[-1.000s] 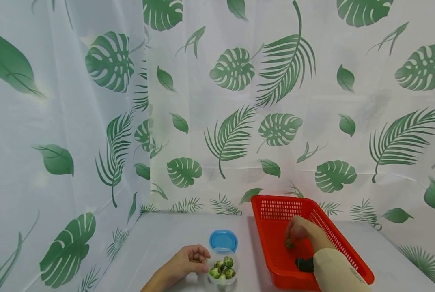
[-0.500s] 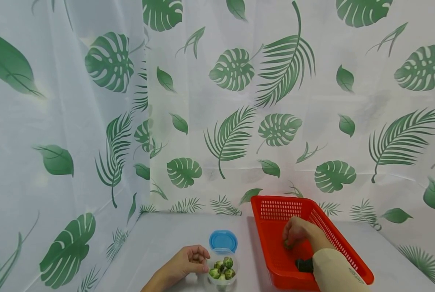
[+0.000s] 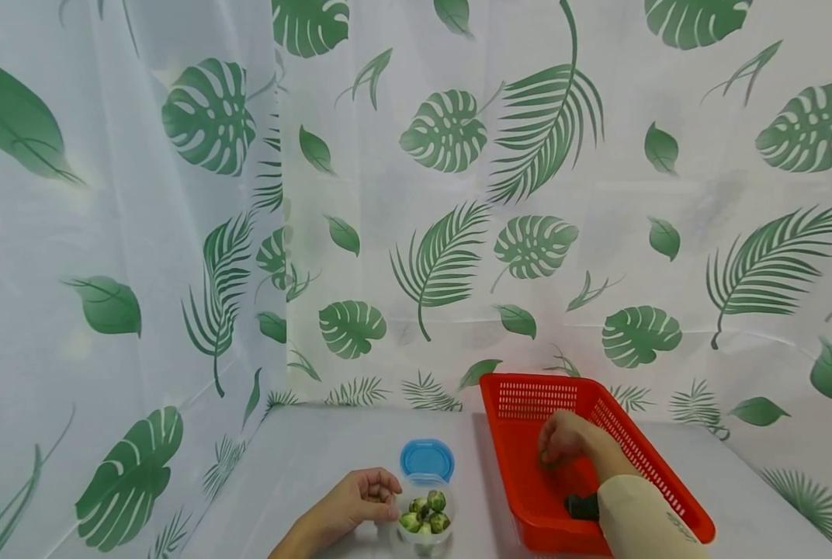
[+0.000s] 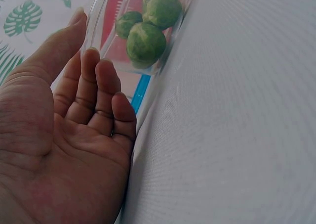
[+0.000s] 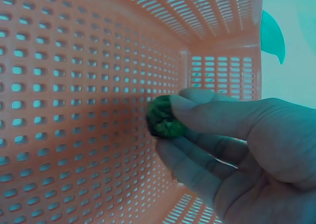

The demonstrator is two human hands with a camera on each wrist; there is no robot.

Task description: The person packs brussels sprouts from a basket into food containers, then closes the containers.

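Observation:
My right hand [image 3: 566,439] is down inside the red plastic basket [image 3: 510,485]. In the right wrist view its thumb and fingers pinch a dark green Brussels sprout [image 5: 165,117] close over the basket's slotted floor; the head view hides the sprout behind the fingers. My left hand [image 3: 356,501] rests on the table beside a small clear plastic container [image 3: 451,497], relaxed fingertips and thumb right at its rim. Several Brussels sprouts [image 3: 426,512] lie in that container, and some of them [image 4: 146,42] show through its wall in the left wrist view.
A blue lid [image 3: 426,460] lies on the white table [image 3: 332,442] just behind the container. The basket's high walls surround my right hand. Leaf-printed sheeting [image 3: 402,272] hangs behind the table and on the left. A black wrist strap piece [image 3: 582,507] sits at my right sleeve.
My right hand has shifted slightly left inside the basket, and the sprout at its fingertips has gone out of sight in the head view. My left hand and the container have stayed put.

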